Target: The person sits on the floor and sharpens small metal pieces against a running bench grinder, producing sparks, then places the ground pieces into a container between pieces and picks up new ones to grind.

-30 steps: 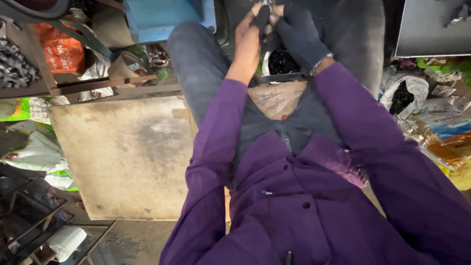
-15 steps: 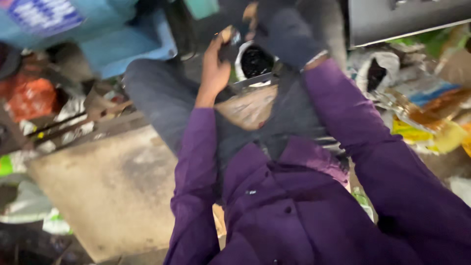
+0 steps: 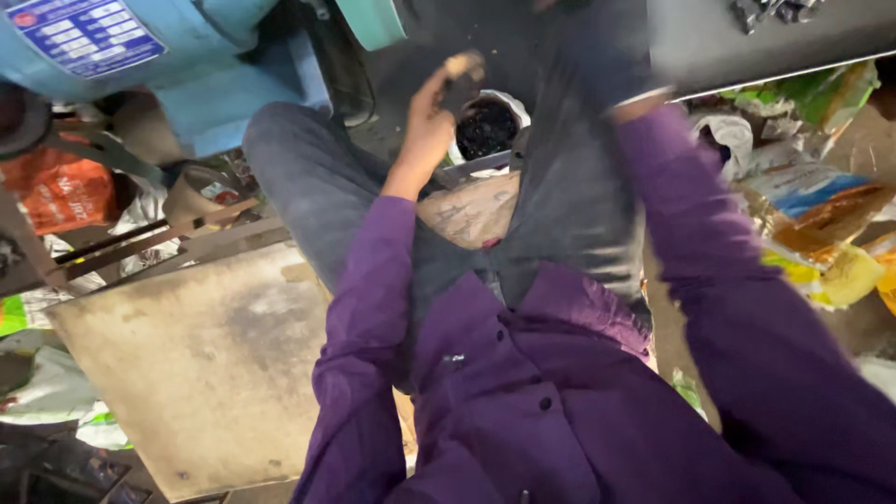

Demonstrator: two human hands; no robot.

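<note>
The left hand (image 3: pixel 431 117) is raised over the lap with its fingers clenched round a small dark piece with a tan tip (image 3: pixel 462 79), whose long axis seems to run up and away from the knuckles, though blur makes that uncertain. Just beyond and a little right of it sits a white-rimmed container of dark bits (image 3: pixel 487 126), nothing between them. The right hand is out of view past the purple sleeve (image 3: pixel 695 233), so its grip cannot be judged; a metal tray (image 3: pixel 747 42) lies above it.
</note>
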